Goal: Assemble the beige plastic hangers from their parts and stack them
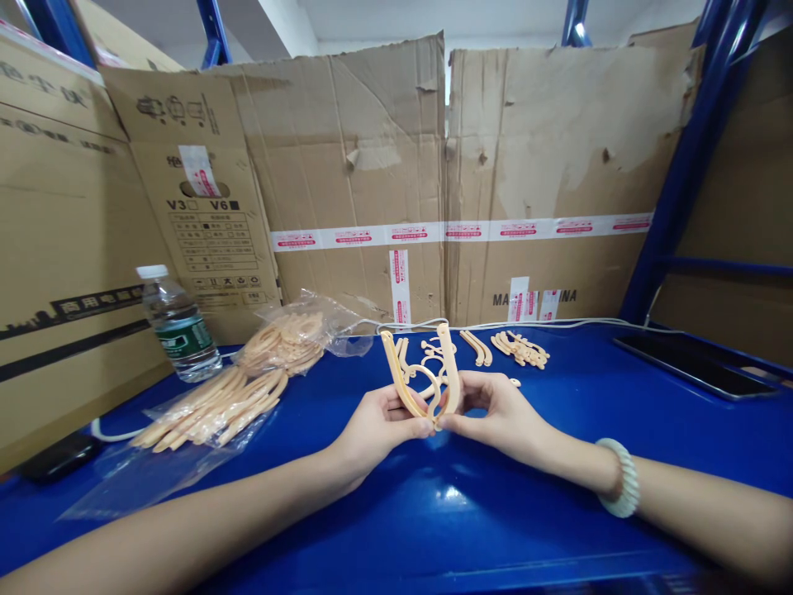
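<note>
Between my hands is a beige plastic folding hanger point(452, 376), its two curved arms raised in a U shape with a hook part between them. My left hand point(379, 423) pinches the left arm near the lower joint, thumb in front. On the other side, my right hand point(499, 415) grips the base of the right arm between thumb and fingers. The fingertips almost meet at the joint and partly hide it. Just behind lie loose curved hanger arms point(476, 348), a pile of small beige parts point(521, 349) and several hooks, partly covered by the held hanger.
At left, clear plastic bags hold curved hanger arms point(214, 409) and more beige parts point(286, 340). A water bottle point(184, 335) stands behind them, a black object point(62, 458) in front. A dark phone point(694, 366) lies right. Cardboard point(359, 182) walls the blue table's point(557, 512) back.
</note>
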A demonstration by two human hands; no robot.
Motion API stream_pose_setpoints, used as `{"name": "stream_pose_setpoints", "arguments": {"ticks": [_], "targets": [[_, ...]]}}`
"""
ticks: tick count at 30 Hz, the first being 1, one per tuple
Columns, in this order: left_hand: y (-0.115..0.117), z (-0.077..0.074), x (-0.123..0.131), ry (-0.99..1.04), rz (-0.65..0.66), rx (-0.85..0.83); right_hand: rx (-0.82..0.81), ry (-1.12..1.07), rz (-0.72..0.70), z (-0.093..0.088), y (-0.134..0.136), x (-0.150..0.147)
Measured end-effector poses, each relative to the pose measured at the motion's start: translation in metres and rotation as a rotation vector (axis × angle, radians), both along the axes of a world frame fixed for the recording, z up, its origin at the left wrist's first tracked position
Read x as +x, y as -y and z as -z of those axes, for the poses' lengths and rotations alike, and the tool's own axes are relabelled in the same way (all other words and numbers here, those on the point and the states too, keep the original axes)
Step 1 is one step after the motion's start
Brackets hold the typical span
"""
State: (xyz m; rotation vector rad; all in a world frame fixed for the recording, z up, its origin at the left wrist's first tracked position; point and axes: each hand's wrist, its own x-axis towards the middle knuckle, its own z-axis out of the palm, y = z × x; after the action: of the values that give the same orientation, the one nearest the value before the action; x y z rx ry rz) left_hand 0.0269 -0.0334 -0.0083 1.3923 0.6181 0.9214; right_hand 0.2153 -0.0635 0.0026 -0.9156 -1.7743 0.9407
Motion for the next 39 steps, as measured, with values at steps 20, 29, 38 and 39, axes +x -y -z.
{"name": "stream_pose_setpoints", "arguments": {"ticks": [20, 29, 38, 39], "targets": [[0.004, -0.011, -0.005, 0.020, -0.100, -0.217, -0.077, 0.018, -0.033, -0.018, -0.013, 0.018], [-0.025, -0.031, -0.021, 0.123, -0.253, -0.206, 0.081, 0.382, -0.031, -0.055, -0.031, 0.076], [-0.035, -0.033, -0.033, -0.039, -0.395, -0.048, 0.323, 0.929, 0.046, -0.059, -0.034, 0.087], [-0.035, -0.031, -0.033, -0.076, -0.419, -0.013, 0.326, 0.956, 0.035, -0.058, -0.034, 0.087]]}}
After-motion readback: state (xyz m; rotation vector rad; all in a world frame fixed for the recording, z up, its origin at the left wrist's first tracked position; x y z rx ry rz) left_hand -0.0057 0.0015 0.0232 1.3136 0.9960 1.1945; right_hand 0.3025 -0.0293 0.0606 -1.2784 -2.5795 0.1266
